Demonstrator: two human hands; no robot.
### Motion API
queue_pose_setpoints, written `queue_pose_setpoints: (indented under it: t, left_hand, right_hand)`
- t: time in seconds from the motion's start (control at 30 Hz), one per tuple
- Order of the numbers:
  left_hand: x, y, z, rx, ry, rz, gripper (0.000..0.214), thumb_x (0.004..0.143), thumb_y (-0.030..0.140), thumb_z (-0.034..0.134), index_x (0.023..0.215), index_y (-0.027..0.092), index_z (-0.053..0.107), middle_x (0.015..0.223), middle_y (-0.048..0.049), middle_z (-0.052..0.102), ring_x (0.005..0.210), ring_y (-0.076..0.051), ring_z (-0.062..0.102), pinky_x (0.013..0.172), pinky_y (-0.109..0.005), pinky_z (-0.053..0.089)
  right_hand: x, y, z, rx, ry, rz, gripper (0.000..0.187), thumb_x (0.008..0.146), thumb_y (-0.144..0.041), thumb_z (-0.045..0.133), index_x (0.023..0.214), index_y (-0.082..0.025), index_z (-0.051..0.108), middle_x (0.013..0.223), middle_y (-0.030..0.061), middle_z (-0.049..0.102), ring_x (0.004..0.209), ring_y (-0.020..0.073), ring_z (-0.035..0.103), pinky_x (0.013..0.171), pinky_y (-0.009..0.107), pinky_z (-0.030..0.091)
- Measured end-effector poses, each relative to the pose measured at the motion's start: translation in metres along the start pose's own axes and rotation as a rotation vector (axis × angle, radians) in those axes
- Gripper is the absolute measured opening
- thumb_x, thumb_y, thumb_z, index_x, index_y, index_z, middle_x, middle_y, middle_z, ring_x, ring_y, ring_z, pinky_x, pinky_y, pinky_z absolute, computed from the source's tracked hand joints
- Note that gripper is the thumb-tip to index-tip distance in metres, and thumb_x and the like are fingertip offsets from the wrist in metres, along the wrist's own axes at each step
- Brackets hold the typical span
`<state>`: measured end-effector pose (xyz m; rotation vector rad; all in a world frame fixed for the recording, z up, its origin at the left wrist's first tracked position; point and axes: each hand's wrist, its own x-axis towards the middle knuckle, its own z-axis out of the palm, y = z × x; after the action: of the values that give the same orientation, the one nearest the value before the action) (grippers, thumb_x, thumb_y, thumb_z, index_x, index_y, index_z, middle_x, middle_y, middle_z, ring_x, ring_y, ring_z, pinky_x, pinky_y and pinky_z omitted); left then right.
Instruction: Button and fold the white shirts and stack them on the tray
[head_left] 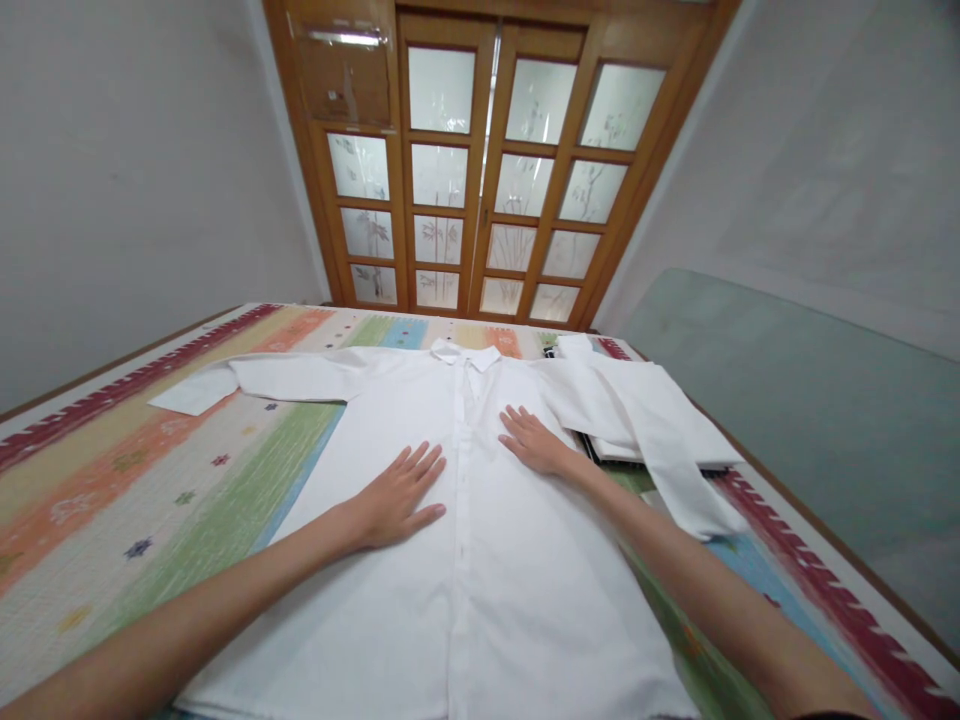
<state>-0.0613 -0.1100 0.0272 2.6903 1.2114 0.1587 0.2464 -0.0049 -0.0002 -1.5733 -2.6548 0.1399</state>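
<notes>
A white long-sleeved shirt (pixel 405 620) lies front side up, its collar away from me and its button strip running down the middle. My left hand (pixel 401 498) rests flat on the shirt front, left of the buttons, fingers spread. On the other side of the strip, higher on the chest, my right hand (pixel 534 440) lies flat too, palm down. Neither hand grips the fabric. One sleeve stretches out to the left with its cuff bent; the other drapes to the right over a stack of folded white clothes (pixel 667 400).
A striped, flower-patterned cloth (pixel 225 510) covers the surface under the shirt. Dark fabric shows beneath the folded stack. A pale green panel (pixel 795 370) leans along the right wall. Wooden doors with glass panes (pixel 480 190) stand beyond the far edge.
</notes>
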Motion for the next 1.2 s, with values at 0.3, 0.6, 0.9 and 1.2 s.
queue_pose_setpoints:
  t: [0.3, 0.6, 0.9, 1.2]
  left_hand:
    - [-0.005, -0.009, 0.014, -0.010, 0.063, -0.064, 0.101, 0.081, 0.075, 0.042, 0.153, 0.010, 0.013, 0.158, -0.0210, 0.014, 0.147, -0.031, 0.012, 0.118, -0.048, 0.012]
    - [0.030, 0.002, -0.020, -0.406, 0.110, -0.127, 0.046, 0.080, 0.040, 0.060, 0.120, 0.017, 0.063, 0.114, -0.0110, 0.069, 0.105, -0.027, 0.064, 0.096, -0.040, 0.047]
    - [0.166, -0.014, -0.023, -1.104, 0.239, -0.744, 0.030, 0.084, 0.021, 0.060, 0.110, 0.007, 0.054, 0.087, -0.0133, 0.070, 0.055, -0.012, 0.060, 0.056, -0.025, 0.048]
    - [0.216, -0.028, -0.014, -1.037, 0.505, -0.761, 0.069, 0.064, 0.004, 0.072, 0.128, 0.015, 0.047, 0.094, -0.0057, 0.070, 0.076, -0.013, 0.066, 0.065, -0.019, 0.049]
  right_hand:
    - [-0.035, -0.013, 0.008, -0.033, 0.136, 0.052, 0.063, 0.099, -0.052, 0.022, 0.150, -0.017, 0.033, 0.157, 0.0099, 0.025, 0.146, 0.0267, 0.017, 0.117, 0.048, 0.019]
    - [-0.051, -0.021, 0.006, -0.069, 0.125, 0.239, 0.072, 0.096, -0.062, 0.022, 0.151, -0.016, 0.030, 0.158, 0.0097, 0.023, 0.145, 0.0318, 0.018, 0.116, 0.050, 0.016]
    - [-0.051, -0.023, 0.003, -0.062, 0.131, 0.245, 0.071, 0.096, -0.061, 0.023, 0.151, -0.017, 0.031, 0.158, 0.0093, 0.023, 0.145, 0.0319, 0.017, 0.116, 0.049, 0.015]
    - [-0.051, -0.026, 0.000, -0.015, 0.121, 0.262, 0.068, 0.097, -0.058, 0.027, 0.151, -0.018, 0.030, 0.159, 0.0087, 0.021, 0.146, 0.0307, 0.016, 0.116, 0.049, 0.014]
